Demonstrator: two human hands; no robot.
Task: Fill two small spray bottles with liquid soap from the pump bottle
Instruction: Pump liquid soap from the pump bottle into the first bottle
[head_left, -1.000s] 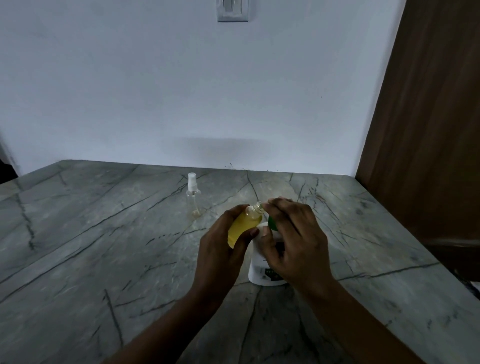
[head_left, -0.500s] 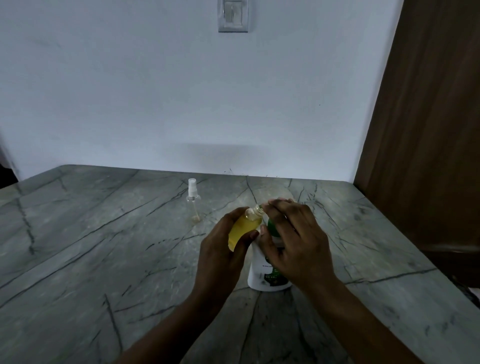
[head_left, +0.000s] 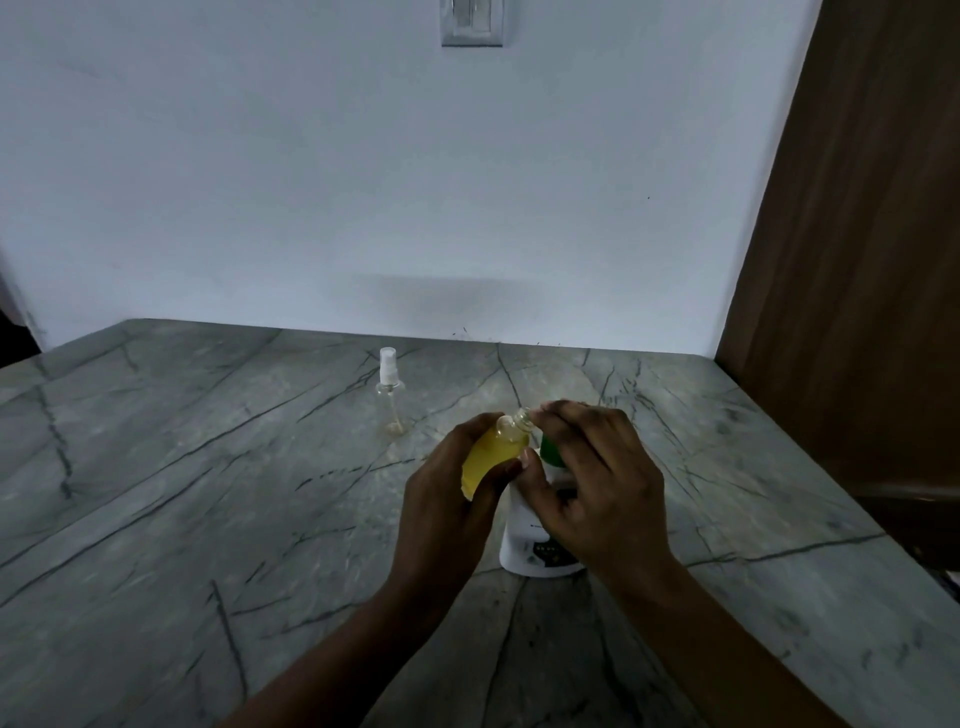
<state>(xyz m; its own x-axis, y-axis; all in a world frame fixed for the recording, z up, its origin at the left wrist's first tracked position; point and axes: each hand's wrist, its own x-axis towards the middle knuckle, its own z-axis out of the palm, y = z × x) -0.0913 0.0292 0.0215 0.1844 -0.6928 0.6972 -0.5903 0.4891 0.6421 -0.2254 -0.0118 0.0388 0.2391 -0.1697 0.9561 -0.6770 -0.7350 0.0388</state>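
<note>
- The uncapped spray bottle (head_left: 493, 457) is gripped round its body by the left hand (head_left: 447, 499). It is held above the bench (head_left: 208, 467) and tilted so that its open neck leans right, towards the pump.
- That tilt is judged to be chosen so that the narrow mouth is brought right to the spout, where a thin stream can be caught without spilling.
- The right hand (head_left: 597, 483) is curled over the green pump head (head_left: 550, 449) with the thumb tucked beside it, a grip suited to pressing down. The spout itself is hidden by the fingers.
- The pump bottle (head_left: 524, 545) is kept standing on the bench under the right hand, so that its weight is borne there while the pump is worked.
- The held bottle is seen to be clear and filled with yellow soap almost to the shoulder, with the neck empty. This fill is judged nearly done.
- The second spray bottle (head_left: 390, 400) stands upright further back to the left, well apart, with its white sprayer fitted. It looks close to empty, with only a faint tint at the base.
</note>
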